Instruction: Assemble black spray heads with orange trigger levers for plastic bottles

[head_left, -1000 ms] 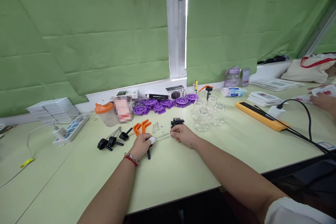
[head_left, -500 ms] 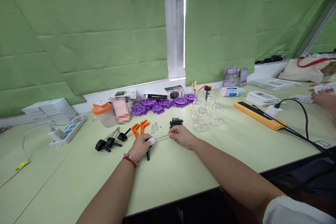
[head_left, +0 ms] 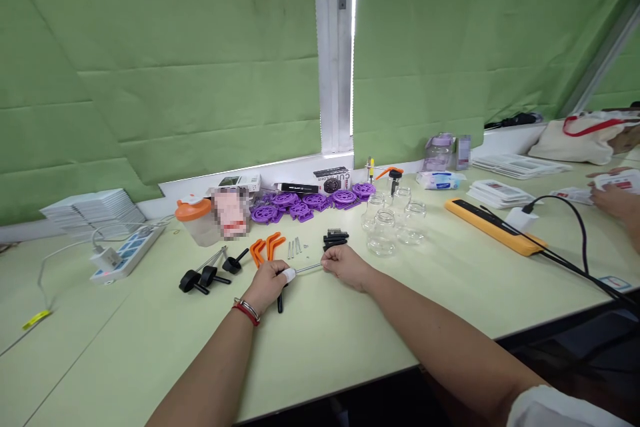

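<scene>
My left hand (head_left: 270, 282), with a white wrap on one finger and a red band at the wrist, grips a black-handled tool (head_left: 280, 301) whose thin metal rod (head_left: 309, 269) runs to the right. My right hand (head_left: 344, 265) is closed around the rod's far end. Both hands rest on the pale green table (head_left: 350, 333). Just beyond them lie orange angled pieces (head_left: 265, 246), a few short metal pins (head_left: 295, 247) and a small black comb-like part (head_left: 335, 238).
Three more black-handled rods (head_left: 207, 271) lie to the left. Purple wheels (head_left: 310, 202), glass jars (head_left: 393, 217), an orange-lidded container (head_left: 195, 219), a white power strip (head_left: 125, 251), a yellow bar with black cable (head_left: 495, 227) and card stacks surround. Another person's hand (head_left: 613, 200) works at far right.
The view shifted slightly; my hands stay together on the rod, held in nearly the same place on the table.
</scene>
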The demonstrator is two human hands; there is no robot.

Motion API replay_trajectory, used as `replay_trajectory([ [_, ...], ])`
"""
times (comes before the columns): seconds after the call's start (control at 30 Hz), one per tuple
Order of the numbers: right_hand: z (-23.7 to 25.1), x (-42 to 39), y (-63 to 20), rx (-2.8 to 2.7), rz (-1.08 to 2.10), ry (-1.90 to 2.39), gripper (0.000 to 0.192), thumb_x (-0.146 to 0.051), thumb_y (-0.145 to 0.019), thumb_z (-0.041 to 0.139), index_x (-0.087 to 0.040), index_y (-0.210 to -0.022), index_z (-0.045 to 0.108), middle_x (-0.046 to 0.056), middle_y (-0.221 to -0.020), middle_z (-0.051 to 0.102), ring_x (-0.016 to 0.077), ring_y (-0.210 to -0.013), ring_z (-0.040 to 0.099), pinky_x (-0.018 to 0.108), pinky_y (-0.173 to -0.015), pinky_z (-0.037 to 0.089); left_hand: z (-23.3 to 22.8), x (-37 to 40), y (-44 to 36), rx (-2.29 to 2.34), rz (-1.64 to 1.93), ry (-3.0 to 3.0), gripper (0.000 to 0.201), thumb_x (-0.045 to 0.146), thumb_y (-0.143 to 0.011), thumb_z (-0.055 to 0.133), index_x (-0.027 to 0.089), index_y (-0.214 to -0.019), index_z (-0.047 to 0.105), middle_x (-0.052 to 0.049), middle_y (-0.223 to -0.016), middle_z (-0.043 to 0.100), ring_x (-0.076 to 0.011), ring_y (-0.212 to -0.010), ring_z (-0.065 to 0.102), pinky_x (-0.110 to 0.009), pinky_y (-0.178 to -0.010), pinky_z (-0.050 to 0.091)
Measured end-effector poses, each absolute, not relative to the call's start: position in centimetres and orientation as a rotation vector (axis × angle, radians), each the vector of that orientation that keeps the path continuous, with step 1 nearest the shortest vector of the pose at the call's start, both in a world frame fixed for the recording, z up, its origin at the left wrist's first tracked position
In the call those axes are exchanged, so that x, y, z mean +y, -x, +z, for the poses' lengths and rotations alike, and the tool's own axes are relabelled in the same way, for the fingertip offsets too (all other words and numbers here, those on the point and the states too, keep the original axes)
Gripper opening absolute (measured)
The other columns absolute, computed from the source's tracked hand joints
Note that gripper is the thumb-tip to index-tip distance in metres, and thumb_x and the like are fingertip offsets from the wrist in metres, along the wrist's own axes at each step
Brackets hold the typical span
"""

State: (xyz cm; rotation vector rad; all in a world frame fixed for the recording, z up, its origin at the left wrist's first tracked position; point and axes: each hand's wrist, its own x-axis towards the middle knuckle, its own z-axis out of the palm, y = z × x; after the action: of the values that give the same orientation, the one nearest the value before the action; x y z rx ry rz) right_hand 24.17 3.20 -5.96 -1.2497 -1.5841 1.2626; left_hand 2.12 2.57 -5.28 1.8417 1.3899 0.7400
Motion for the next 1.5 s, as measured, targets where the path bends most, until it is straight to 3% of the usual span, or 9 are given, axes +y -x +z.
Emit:
replay_trajectory([
  [0.13,-6.26,3.33,-24.27,-1.705,1.153,1.311,0.012,-0.022,-0.075,0.055,-0.015,-0.066,0.059,-0.003,-0.055,0.049,0.0090,-0.052,0.036,0.023,-0.053,0.029,-5.32,2.56,-2.13,1.375,0.744,-1.848,0.021,0.034,-0.073,0.052,0.016,-0.062,0.056,0.001,-0.061,0.043,-0.0116,-0.057,0.038,-0.026,-0.056,0.031],
  [0.7,-6.55,3.36,-24.37,-1.976,0.917,1.311,0.021,-0.023,-0.084,0.046,-0.017,-0.064,0.050,0.001,-0.064,0.056,0.0112,-0.057,0.045,0.024,-0.057,0.031,-5.71,2.46,-2.06,1.356,0.729,-1.841,0.020,0.033,-0.073,0.052,0.016,-0.063,0.054,0.001,-0.060,0.041,-0.0117,-0.058,0.037,-0.026,-0.056,0.030],
  [1.5,-6.69,3.34,-24.27,-1.955,0.899,1.284,0.037,-0.037,-0.092,0.035,-0.018,-0.063,0.046,-0.002,-0.057,0.046,0.0110,-0.053,0.040,0.024,-0.055,0.030,-5.62,2.62,-2.10,1.327,0.738,-1.829,0.022,0.035,-0.073,0.053,0.016,-0.063,0.055,0.001,-0.060,0.041,-0.0114,-0.057,0.037,-0.026,-0.057,0.031],
])
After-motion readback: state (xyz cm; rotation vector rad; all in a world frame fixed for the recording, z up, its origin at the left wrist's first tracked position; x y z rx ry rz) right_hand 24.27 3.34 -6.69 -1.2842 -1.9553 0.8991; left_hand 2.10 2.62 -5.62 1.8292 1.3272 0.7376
